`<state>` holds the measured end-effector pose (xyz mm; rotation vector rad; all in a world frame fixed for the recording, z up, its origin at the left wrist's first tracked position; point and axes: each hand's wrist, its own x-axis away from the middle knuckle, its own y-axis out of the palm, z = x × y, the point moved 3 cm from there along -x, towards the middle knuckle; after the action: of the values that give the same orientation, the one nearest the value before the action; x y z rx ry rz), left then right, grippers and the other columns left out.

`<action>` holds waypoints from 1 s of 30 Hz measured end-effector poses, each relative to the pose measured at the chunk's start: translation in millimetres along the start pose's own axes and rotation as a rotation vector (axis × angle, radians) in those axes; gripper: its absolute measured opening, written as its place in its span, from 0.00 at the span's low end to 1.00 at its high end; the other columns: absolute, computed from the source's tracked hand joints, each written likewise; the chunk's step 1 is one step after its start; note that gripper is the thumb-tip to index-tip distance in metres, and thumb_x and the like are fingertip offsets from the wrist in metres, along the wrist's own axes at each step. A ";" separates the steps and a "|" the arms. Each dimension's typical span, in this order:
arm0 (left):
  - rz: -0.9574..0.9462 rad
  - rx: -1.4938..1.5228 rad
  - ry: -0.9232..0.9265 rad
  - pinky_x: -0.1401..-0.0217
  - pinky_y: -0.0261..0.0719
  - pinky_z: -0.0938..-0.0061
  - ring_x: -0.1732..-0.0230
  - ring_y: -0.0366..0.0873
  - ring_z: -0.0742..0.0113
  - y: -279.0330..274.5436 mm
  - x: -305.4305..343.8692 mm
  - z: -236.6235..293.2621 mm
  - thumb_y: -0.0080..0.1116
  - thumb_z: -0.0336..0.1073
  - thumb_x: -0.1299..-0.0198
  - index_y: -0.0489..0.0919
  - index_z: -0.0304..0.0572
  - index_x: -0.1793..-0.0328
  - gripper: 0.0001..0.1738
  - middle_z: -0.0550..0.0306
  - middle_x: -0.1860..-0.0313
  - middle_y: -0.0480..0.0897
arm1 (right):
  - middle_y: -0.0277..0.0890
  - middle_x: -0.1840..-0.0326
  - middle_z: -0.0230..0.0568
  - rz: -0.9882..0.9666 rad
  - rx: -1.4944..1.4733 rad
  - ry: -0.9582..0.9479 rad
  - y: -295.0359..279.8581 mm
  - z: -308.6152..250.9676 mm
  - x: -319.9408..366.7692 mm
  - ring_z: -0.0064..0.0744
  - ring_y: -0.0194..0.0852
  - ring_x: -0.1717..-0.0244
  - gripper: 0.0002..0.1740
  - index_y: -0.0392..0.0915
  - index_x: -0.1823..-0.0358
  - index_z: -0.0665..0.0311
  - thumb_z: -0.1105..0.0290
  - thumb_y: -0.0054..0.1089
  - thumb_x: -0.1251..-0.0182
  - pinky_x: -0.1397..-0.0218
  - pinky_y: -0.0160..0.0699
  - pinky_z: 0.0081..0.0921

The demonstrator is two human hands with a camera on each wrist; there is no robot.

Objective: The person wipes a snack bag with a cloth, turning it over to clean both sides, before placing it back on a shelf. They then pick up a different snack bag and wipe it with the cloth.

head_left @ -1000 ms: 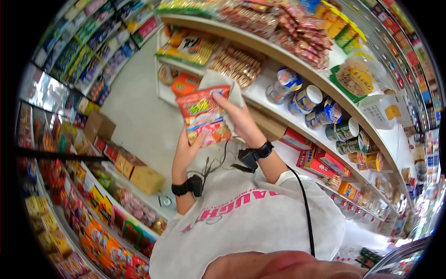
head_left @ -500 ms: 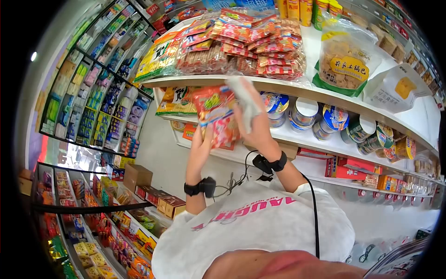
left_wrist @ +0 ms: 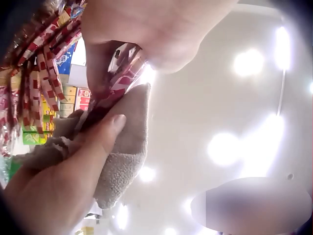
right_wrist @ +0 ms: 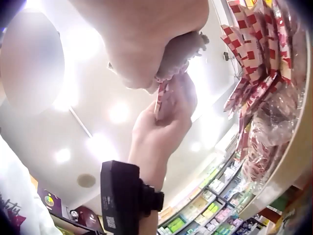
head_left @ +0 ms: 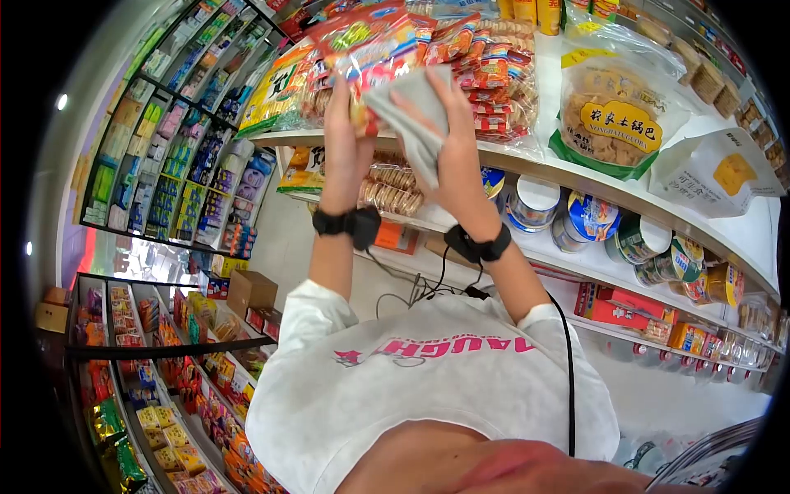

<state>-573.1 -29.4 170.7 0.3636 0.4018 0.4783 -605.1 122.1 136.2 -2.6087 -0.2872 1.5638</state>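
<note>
The red snack packet (head_left: 366, 41) is up in my hands, in front of the heaped small packets (head_left: 494, 78) on the upper shelf (head_left: 550, 95). My left hand (head_left: 344, 148) grips its lower part, fingers and thumb closed on it; my right hand (head_left: 457, 160) grips a grey cloth (head_left: 420, 111) against it, thumb lying along the fabric. To wipe well, I'd say, the left grip should be firm but near the edge, the cloth flat under the fingers, the strokes light and even, since thin film likely creases under hard rubbing and the contents may crush. The packet looks glossy and crinkled; the cloth is matte, nubbly and folded to a blunt corner. Further right stand a plump clear bag (head_left: 613, 123) and a boxy white bag (head_left: 708, 177), with round tubs (head_left: 535, 202) below.
</note>
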 end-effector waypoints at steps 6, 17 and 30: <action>-0.073 -0.216 0.039 0.55 0.79 0.73 0.56 0.81 0.72 4.0 -92.0 -2.6 0.63 0.40 0.35 0.80 0.40 0.48 0.15 0.61 0.54 0.84 | 0.61 0.25 0.57 0.053 0.049 -0.061 4.3 37.2 -51.2 0.64 0.61 0.29 0.28 0.80 0.38 0.60 0.74 0.67 0.45 0.26 0.63 0.47; -0.149 -1.380 0.726 0.48 0.80 0.59 0.55 0.82 0.40 10.4 -162.5 -20.3 0.65 0.37 0.41 0.76 0.38 0.35 0.27 0.38 0.59 0.83 | 0.72 0.35 0.52 0.165 0.073 0.014 -16.9 72.3 -48.0 0.57 0.67 0.35 0.18 0.83 0.53 0.72 0.75 0.68 0.46 0.31 0.67 0.45; 0.131 -1.056 0.354 0.44 0.78 0.73 0.46 0.80 0.69 -48.7 2.9 25.3 0.54 0.28 0.29 0.78 0.34 0.38 0.15 0.53 0.44 0.82 | 0.68 0.32 0.60 -0.172 0.255 -0.050 83.5 84.1 -77.5 0.56 0.58 0.25 0.36 0.76 0.36 0.64 0.63 0.69 0.51 0.17 0.32 0.60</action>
<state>-541.4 -74.3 171.0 -0.7307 0.4141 0.8151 -705.1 22.7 149.2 -2.2923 -0.2866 1.5001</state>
